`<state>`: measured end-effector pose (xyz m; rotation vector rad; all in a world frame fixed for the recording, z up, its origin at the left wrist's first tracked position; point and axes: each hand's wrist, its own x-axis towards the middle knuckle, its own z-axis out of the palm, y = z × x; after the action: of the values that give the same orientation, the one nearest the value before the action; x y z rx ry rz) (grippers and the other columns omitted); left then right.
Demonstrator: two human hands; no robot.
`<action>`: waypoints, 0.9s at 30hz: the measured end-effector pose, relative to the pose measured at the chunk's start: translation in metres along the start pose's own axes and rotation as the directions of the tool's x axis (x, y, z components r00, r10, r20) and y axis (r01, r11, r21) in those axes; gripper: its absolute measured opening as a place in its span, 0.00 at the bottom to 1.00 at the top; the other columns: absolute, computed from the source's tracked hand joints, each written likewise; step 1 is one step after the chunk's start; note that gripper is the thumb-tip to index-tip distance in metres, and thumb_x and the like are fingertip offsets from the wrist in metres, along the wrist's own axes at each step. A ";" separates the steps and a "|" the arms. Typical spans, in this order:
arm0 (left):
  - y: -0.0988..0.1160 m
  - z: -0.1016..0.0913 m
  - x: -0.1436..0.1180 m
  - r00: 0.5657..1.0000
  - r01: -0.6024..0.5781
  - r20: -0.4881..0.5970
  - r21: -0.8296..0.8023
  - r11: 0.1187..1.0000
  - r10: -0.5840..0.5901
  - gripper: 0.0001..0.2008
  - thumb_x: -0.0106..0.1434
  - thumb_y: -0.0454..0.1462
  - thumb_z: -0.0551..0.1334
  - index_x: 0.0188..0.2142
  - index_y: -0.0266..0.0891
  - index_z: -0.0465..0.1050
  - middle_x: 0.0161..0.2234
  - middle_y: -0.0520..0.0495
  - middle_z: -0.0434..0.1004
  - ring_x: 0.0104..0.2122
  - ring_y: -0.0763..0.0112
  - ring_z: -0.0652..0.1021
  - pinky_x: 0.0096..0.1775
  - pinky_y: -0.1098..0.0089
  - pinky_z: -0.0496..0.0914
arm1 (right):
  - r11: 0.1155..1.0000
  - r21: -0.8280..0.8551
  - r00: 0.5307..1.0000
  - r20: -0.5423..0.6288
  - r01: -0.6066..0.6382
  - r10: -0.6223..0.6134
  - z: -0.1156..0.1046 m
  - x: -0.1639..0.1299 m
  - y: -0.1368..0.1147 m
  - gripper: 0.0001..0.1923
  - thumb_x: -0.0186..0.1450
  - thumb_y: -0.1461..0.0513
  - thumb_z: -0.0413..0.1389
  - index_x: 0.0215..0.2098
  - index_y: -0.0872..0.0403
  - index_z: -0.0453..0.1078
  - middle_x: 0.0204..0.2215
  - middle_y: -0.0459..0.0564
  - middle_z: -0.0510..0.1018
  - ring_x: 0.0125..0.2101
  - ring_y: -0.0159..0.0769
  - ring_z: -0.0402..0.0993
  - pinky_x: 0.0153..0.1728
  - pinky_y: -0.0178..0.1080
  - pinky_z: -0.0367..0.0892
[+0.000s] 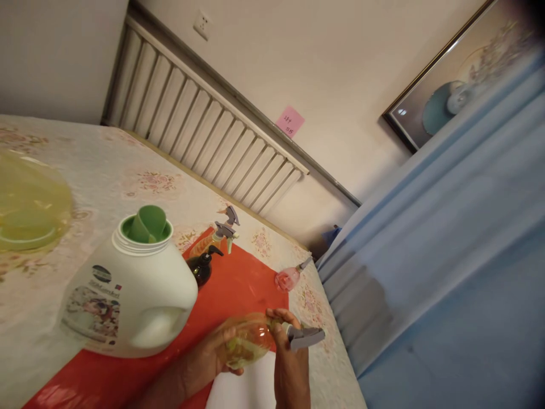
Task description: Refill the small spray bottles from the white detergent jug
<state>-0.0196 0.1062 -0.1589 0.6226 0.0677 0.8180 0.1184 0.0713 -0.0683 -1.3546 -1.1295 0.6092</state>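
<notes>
Table (100, 165): covered with flowered cloth (157, 183)
Red sheet (251, 278): spread mid-table
Yellow container (36, 199): set at left
White jug (136, 292): placed right of container

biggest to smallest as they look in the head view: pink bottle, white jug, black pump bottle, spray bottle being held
1. White jug
2. Held spray bottle
3. Black pump bottle and pink bottle: they look about alike, so I won't rank one above the other
</notes>
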 end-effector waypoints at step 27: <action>0.007 -0.011 0.005 0.923 -0.132 -0.381 -0.184 0.974 0.053 0.21 0.64 0.49 0.57 0.48 0.37 0.71 0.35 0.44 0.82 0.28 0.66 0.79 0.30 0.69 0.71 | 0.900 0.371 0.930 -0.357 0.228 -0.088 -0.037 0.017 -0.048 0.06 0.58 0.59 0.61 0.28 0.53 0.71 0.22 0.42 0.78 0.28 0.34 0.76 0.42 0.44 0.70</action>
<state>-0.0239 0.1185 -0.1630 0.2670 0.2999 1.0155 0.1455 0.0613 -0.0123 -0.9461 -0.7739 0.4417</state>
